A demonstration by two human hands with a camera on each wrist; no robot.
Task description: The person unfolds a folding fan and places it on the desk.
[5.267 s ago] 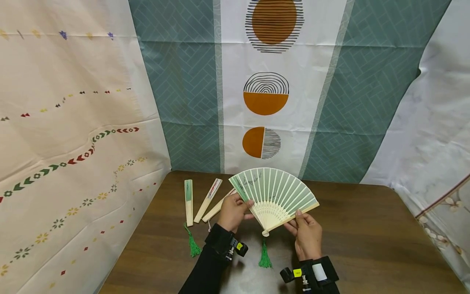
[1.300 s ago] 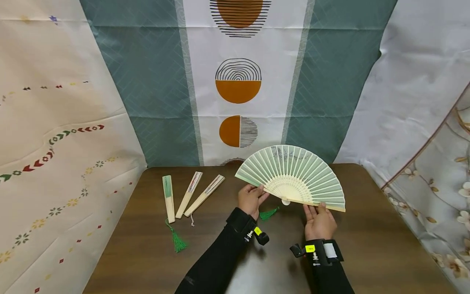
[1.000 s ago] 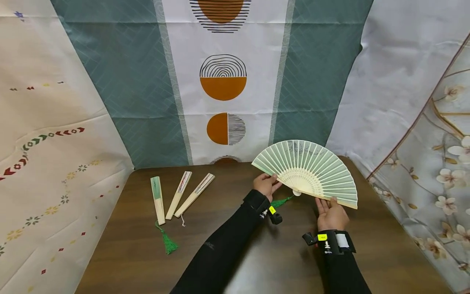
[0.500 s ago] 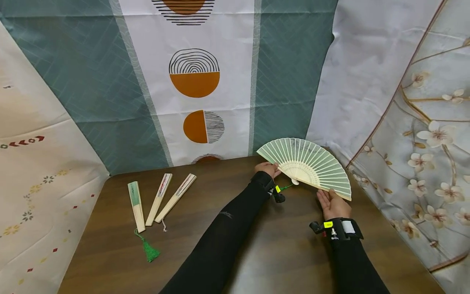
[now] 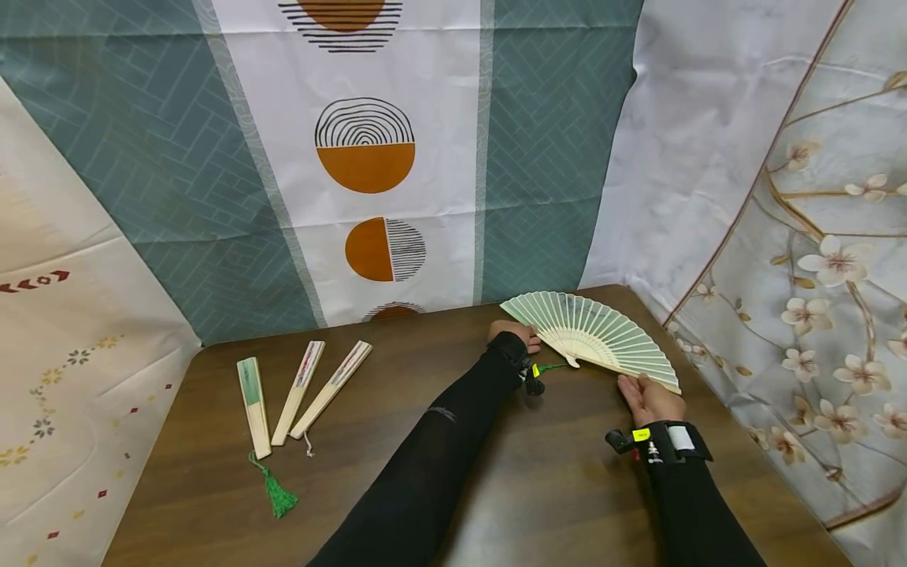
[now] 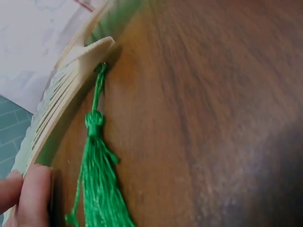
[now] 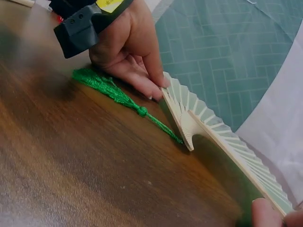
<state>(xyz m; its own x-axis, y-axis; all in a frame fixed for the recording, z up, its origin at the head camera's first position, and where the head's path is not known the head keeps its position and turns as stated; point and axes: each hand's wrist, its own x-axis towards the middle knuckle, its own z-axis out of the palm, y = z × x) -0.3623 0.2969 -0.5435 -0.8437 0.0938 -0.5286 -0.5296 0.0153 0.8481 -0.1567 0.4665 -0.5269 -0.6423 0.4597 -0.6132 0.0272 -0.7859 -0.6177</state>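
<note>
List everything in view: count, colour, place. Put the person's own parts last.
Open pale green paper fan with bamboo ribs: one, far right of the table, held at both ends.
Green tassel: one, on the wood at that fan's pivot.
Folded bamboo fans: three, left side, one with a green tassel.
Brown wooden table: one.
Patterned cloth backdrops: teal, white, floral, behind.
Left hand: holds the fan's left end.
Right hand: holds its right end.

no legible text, labels or numbers anywhere
</note>
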